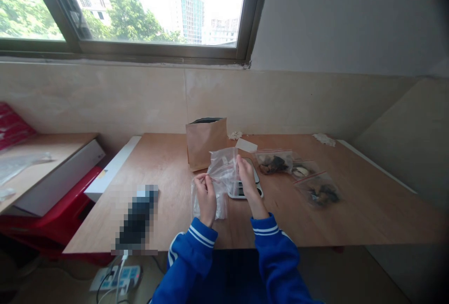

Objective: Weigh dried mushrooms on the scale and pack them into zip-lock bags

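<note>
Between my two hands a clear plastic zip bag point(224, 166) is held up, crumpled and see-through. My left hand point(206, 196) pinches its lower left side. At its right edge, my right hand point(247, 177) grips with the thumb uppermost. More clear plastic bags point(220, 208) lie on the table beneath my left hand. Partly covered by the held bag and my right hand is a white kitchen scale point(260, 192). Just behind stands an upright brown paper pouch point(205, 142), its dark-lined top a little apart.
Right of the scale lie several zip bags of dark and pale dried pieces point(275, 162). A white card point(246, 145) rests near the wall. A blurred dark device point(136, 222) is at the table's left, with a cable down to a power strip point(121, 276).
</note>
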Available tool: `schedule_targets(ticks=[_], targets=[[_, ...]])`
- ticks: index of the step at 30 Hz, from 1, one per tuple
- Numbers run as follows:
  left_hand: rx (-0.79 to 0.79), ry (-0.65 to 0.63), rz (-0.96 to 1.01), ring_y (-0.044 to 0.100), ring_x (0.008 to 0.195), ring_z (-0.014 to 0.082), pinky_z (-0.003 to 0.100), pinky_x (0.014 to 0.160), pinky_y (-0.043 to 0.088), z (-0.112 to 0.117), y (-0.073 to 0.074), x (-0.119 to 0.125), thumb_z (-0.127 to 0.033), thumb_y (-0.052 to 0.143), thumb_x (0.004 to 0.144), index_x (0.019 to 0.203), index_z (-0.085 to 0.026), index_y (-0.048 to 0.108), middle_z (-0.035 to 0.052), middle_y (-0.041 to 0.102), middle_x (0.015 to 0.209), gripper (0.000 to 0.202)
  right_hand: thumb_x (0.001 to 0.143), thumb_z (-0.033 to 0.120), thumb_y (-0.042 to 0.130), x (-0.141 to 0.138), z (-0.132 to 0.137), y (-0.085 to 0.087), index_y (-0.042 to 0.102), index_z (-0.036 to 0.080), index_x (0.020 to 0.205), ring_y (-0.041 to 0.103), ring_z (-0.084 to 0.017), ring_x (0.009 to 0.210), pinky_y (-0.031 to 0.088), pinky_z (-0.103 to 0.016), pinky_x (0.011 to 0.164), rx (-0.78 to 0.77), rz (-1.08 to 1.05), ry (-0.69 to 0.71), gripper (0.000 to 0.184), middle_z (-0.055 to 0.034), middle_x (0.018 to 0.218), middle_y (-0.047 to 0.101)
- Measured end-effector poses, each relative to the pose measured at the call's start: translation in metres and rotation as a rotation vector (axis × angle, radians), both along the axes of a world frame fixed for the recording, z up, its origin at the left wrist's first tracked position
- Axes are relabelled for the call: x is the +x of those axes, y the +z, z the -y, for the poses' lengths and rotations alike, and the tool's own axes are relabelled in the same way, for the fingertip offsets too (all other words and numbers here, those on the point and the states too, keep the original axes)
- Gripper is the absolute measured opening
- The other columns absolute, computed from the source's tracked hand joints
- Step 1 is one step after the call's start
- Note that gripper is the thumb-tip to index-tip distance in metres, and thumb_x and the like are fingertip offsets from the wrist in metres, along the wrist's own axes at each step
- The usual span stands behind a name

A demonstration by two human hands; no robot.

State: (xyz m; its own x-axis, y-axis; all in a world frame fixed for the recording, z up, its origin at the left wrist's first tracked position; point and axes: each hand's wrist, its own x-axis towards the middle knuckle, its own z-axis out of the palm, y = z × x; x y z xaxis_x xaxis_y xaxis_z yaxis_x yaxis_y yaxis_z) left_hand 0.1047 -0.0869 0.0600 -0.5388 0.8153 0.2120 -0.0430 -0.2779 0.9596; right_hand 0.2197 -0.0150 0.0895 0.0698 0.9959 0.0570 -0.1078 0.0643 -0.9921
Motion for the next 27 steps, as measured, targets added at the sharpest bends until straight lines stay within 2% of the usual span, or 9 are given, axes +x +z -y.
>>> schedule_targets(ticks=[5, 9, 12, 15, 18, 20, 22, 24, 27], targets=[[-0.082, 0.061, 0.014, 0.065, 0.085, 0.0188, 0.035, 0.078, 0.049, 0.017, -0.001, -0.018, -0.037, 0.045, 0.094, 0.115, -0.019, 0.038, 0.0066, 0.065, 0.089, 0.028, 0.07, 0.058, 0.071, -0.018, 0.034, -0.007, 0.047, 0.024, 0.115, 0.054, -0.011, 0.045, 0.045, -0.023, 0.035, -0.168, -0.013, 0.389, 0.061, 0.0025, 0.077, 0.063], [-0.174, 0.048, -0.052, 0.064, 0.09, 0.0212, 0.038, 0.08, 0.05, 0.029, -0.005, -0.051, -0.037, 0.048, 0.09, 0.12, -0.017, 0.038, 0.01, 0.065, 0.094, 0.038, 0.07, 0.05, 0.073, -0.025, 0.041, -0.021, 0.043, 0.021, 0.116, 0.044, -0.006, 0.036, 0.03, -0.016, 0.028, -0.198, 0.018, 0.456, 0.062, 0.0028, 0.073, 0.065], [-0.25, 0.105, -0.303, 0.062, 0.097, 0.0243, 0.042, 0.082, 0.051, 0.043, -0.003, -0.081, -0.042, 0.046, 0.088, 0.12, -0.014, 0.045, 0.0181, 0.058, 0.117, 0.043, 0.076, 0.044, 0.067, -0.031, 0.044, -0.036, 0.042, 0.02, 0.115, 0.039, -0.004, 0.033, 0.021, -0.014, 0.028, -0.243, 0.082, 0.46, 0.052, 0.0004, 0.076, 0.068], [-0.415, 0.39, -0.736, 0.051, 0.118, 0.0355, 0.055, 0.095, 0.042, 0.061, -0.002, -0.11, -0.049, 0.053, 0.082, 0.133, -0.009, 0.039, 0.0259, 0.042, 0.136, 0.067, 0.075, 0.034, 0.067, -0.035, 0.048, -0.047, 0.046, 0.021, 0.111, 0.046, -0.007, 0.039, 0.033, -0.018, 0.033, -0.179, 0.264, 0.31, 0.044, -0.0013, 0.084, 0.066], [-0.72, 0.594, -1.008, 0.033, 0.131, 0.049, 0.066, 0.098, 0.03, 0.079, -0.007, -0.133, -0.05, 0.049, 0.081, 0.141, -0.001, 0.029, 0.0333, 0.027, 0.146, 0.08, 0.079, 0.029, 0.062, -0.027, 0.051, -0.044, 0.05, 0.019, 0.115, 0.061, -0.016, 0.069, 0.053, -0.032, 0.062, 0.197, 0.49, 0.023, 0.039, -0.009, 0.104, 0.062], [-0.907, 0.604, -1.053, 0.036, 0.126, 0.0527, 0.066, 0.092, 0.031, 0.087, -0.011, -0.144, -0.051, 0.046, 0.081, 0.14, 0.006, 0.028, 0.0376, 0.032, 0.14, 0.083, 0.086, 0.029, 0.053, -0.006, 0.047, -0.036, 0.051, 0.018, 0.118, 0.059, -0.022, 0.094, 0.051, -0.04, 0.084, 0.435, 0.608, -0.151, 0.033, -0.0132, 0.115, 0.057], [-1.037, 0.582, -1.062, 0.043, 0.117, 0.0529, 0.065, 0.087, 0.033, 0.09, -0.015, -0.151, -0.054, 0.043, 0.081, 0.134, 0.01, 0.035, 0.0386, 0.043, 0.127, 0.084, 0.091, 0.029, 0.045, 0.028, 0.04, -0.031, 0.055, 0.018, 0.112, 0.054, -0.025, 0.107, 0.046, -0.044, 0.093, 0.536, 0.707, -0.301, 0.026, -0.0139, 0.114, 0.056], [-1.102, 0.556, -1.075, 0.047, 0.11, 0.0508, 0.063, 0.085, 0.035, 0.089, -0.016, -0.156, -0.057, 0.041, 0.08, 0.126, 0.01, 0.042, 0.0367, 0.048, 0.118, 0.081, 0.09, 0.029, 0.044, 0.07, 0.029, -0.034, 0.059, 0.016, 0.103, 0.052, -0.027, 0.11, 0.04, -0.048, 0.098, 0.543, 0.83, -0.449, 0.023, -0.0144, 0.107, 0.056], [-1.126, 0.529, -1.088, 0.049, 0.109, 0.0468, 0.055, 0.087, 0.038, 0.085, -0.015, -0.164, -0.058, 0.044, 0.077, 0.121, 0.007, 0.048, 0.0333, 0.049, 0.116, 0.079, 0.085, 0.03, 0.047, 0.134, 0.012, -0.055, 0.061, 0.012, 0.099, 0.047, -0.036, 0.115, 0.033, -0.057, 0.098, 0.364, 1.05, -0.683, 0.027, -0.0209, 0.111, 0.053]])
